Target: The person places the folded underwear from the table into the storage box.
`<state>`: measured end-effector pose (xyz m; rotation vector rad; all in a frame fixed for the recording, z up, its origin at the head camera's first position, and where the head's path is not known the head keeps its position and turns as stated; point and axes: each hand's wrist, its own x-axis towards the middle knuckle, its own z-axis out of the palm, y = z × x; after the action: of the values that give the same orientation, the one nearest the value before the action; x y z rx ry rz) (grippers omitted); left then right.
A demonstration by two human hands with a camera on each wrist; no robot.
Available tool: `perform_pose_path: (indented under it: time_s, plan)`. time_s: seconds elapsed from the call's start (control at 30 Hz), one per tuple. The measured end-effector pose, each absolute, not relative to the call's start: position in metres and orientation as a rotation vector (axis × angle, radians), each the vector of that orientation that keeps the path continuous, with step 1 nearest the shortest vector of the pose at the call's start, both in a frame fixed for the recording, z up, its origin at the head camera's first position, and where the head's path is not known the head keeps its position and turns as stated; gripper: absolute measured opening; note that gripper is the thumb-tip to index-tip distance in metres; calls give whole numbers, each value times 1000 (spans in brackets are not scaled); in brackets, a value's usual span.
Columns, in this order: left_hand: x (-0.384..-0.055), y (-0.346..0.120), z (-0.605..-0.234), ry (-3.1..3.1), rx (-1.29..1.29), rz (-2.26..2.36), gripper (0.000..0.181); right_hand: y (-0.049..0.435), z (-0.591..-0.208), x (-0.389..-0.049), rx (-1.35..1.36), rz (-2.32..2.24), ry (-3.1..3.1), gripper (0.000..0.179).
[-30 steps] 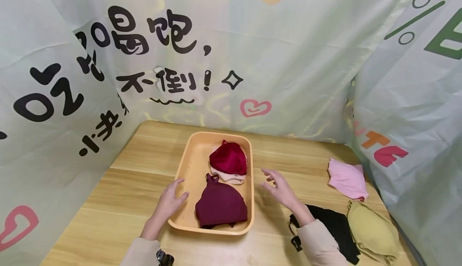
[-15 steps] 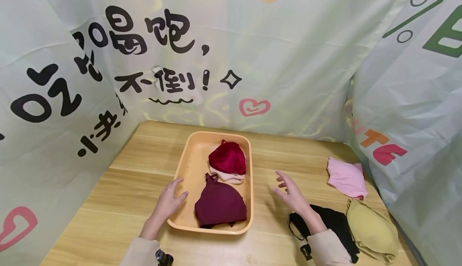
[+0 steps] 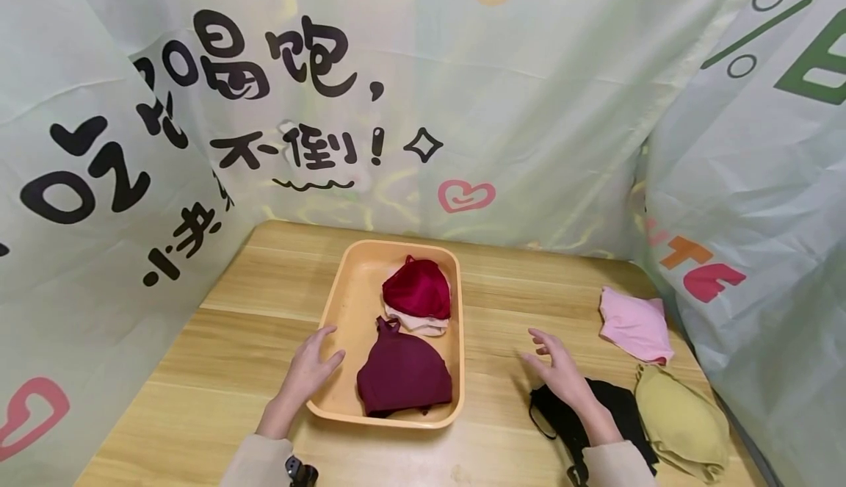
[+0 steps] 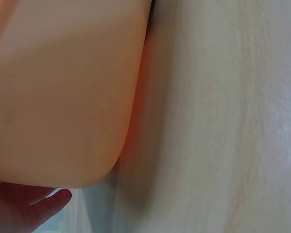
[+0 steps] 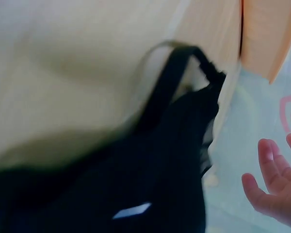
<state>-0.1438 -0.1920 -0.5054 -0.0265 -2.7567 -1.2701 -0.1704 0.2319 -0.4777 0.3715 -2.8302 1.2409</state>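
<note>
Black bra (image 3: 628, 408) lies partly under R hand's (image 3: 560, 372) forearm; that hand holds nothing, fingers loosely parted. L hand (image 3: 309, 367), also spread wide, is at tray (image 3: 357, 289) rim, contact unclear. Just R of L hand, in tray: plum bra (image 3: 405, 378); past it, red bra (image 3: 418, 289) atop pale pc. (image 3: 424, 324) Right of R hand: pink pc. (image 3: 636, 325), yellow pc. (image 3: 684, 424) Prob. half done: approx. 3 in, 3 left.
</note>
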Motion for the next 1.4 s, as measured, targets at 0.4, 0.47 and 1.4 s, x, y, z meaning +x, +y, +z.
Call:
perform_pose_path:
  time_s: [0.4, 0.47, 1.4]
  plan:
    - [-145, -191, -507, -2736, -32, -1261, 49, 263, -479, -148, 184, 1022, -2922, 49]
    - [-144, -191, -507, -2733, -38, -1258, 49, 266, -480, -145, 166, 999, -2937, 50]
    - [-143, -191, -505, -2733, -54, -1253, 49, 309, -477, -125, -195, 871, -3337, 87]
